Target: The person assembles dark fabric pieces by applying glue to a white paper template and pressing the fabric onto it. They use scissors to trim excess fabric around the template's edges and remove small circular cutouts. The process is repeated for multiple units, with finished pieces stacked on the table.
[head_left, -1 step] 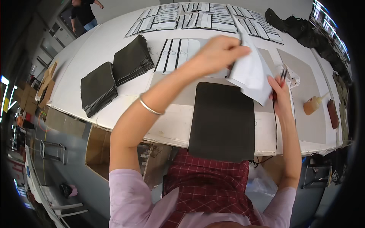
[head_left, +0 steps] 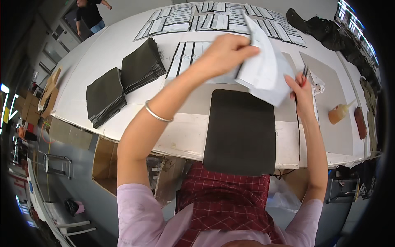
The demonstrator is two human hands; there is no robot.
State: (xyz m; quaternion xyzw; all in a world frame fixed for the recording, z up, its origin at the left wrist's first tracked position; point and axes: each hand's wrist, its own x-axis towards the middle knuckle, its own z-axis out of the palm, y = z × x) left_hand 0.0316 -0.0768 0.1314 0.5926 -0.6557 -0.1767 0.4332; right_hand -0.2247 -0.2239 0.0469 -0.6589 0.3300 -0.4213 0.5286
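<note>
My left hand is closed on the edge of a white sheet with a dark border, lifted over the table and bent, partly blurred. In my right hand is a slim red-handled tool with a dark pointed tip; its exact kind does not show. The right thumb is beside the sheet's right edge, seemingly apart from it. A thin black cord or strip hangs below that hand. In front of me a black rectangular panel with rounded far corners lies across the table's near edge.
Two stacks of black panels lie to the left. White sheets with black strips cover the far side. A yellowish bottle and a brown object are at right. A person stands beyond the far left.
My left hand has moved left and slightly up with the white sheet. The sheet's right edge has drawn away from my right hand, whose thumb has lifted. The black panel stays put.
</note>
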